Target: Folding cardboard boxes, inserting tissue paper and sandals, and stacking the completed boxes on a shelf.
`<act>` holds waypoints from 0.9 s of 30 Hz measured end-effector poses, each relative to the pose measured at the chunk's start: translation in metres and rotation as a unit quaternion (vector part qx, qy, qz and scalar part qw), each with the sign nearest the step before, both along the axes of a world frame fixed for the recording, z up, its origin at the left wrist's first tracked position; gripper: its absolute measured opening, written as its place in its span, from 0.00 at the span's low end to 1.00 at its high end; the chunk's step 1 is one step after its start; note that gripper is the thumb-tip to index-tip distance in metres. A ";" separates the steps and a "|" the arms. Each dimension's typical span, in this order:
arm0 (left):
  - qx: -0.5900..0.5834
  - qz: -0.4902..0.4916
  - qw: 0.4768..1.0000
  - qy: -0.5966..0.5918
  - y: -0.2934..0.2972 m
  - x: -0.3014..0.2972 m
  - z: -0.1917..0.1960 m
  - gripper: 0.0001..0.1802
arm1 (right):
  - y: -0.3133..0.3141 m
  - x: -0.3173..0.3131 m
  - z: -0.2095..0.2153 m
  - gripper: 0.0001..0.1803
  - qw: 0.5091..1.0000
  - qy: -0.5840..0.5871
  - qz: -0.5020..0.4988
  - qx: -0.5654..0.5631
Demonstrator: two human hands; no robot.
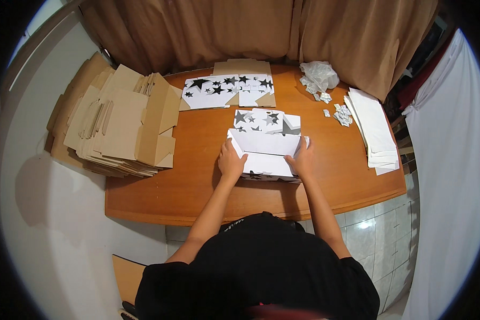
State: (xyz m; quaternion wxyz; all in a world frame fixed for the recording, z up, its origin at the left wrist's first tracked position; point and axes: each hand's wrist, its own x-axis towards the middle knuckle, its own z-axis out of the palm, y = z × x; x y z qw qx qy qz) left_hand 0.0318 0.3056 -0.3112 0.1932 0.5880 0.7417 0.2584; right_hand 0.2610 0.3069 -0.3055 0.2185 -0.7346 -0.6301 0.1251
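Observation:
A white cardboard box (266,164) with black and grey stars on its outside stands on the table in front of me. Its top is open, and a star-printed flap (257,120) rises at the far side. My left hand (231,160) grips the left wall, thumb toward the inside. On the right wall, my right hand (302,158) has a similar hold, with the thumb over the near corner. The outer fingers of both hands are partly hidden behind the walls. White inner surfaces show, and I see nothing lying inside the box.
Flattened brown cardboard boxes (109,122) are piled high at the left by the wall. Star-printed flat sheets (208,95) lie behind the box. A clear plastic bag (320,76), small white packets (342,114) and a stack of white paper (372,128) sit at the right.

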 end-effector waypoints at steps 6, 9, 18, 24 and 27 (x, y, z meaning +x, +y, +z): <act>-0.083 0.000 0.989 -0.121 -0.009 -0.039 -0.016 0.42 | -0.003 0.006 -0.011 0.44 1.000 0.007 -0.011 0.026; -0.207 -0.071 0.887 -0.408 -0.021 -0.056 -0.023 0.46 | -0.001 0.004 -0.007 0.45 1.000 0.020 -0.018 0.015; 0.141 0.039 0.834 -0.533 -0.030 -0.025 0.019 0.43 | 0.001 0.002 -0.030 0.44 0.982 0.175 -0.024 0.061; 0.405 -0.028 0.898 -0.171 -0.038 0.019 0.102 0.38 | -0.008 -0.001 -0.035 0.35 0.931 0.361 0.049 -0.032; 0.452 -0.156 0.873 -0.093 -0.035 0.039 0.084 0.40 | -0.025 0.001 0.000 0.31 0.889 0.457 0.031 -0.025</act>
